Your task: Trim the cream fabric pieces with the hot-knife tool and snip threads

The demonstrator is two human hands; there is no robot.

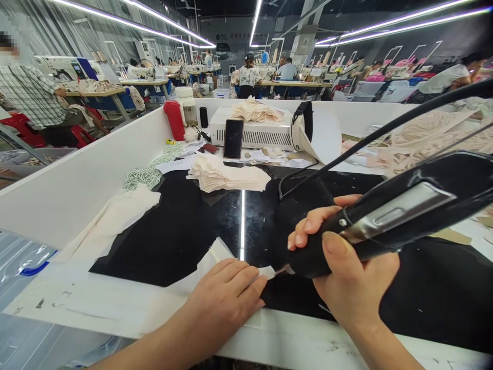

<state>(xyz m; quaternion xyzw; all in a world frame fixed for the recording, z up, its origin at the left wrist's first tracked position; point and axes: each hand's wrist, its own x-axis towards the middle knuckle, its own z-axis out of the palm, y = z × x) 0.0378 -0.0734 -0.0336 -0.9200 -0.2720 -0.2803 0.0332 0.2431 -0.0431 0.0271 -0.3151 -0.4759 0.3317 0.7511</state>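
My right hand is wrapped round a thick black corded handheld tool with a silver lever on its side. The tool's narrow metal tip points down and left, at the end of a pale fabric piece. Over that fabric lies my left hand, its fingers together and gripping it near the table's front edge; part of the piece is hidden beneath the hand. A stack of cream fabric pieces rests further back on the black mat. More cream pieces lie to the left.
Behind the mat stands a white vented box with fabric on top and a phone leaning on it. A red cup, green cord and a white visor sit nearby. The tool's black cable arches across the right.
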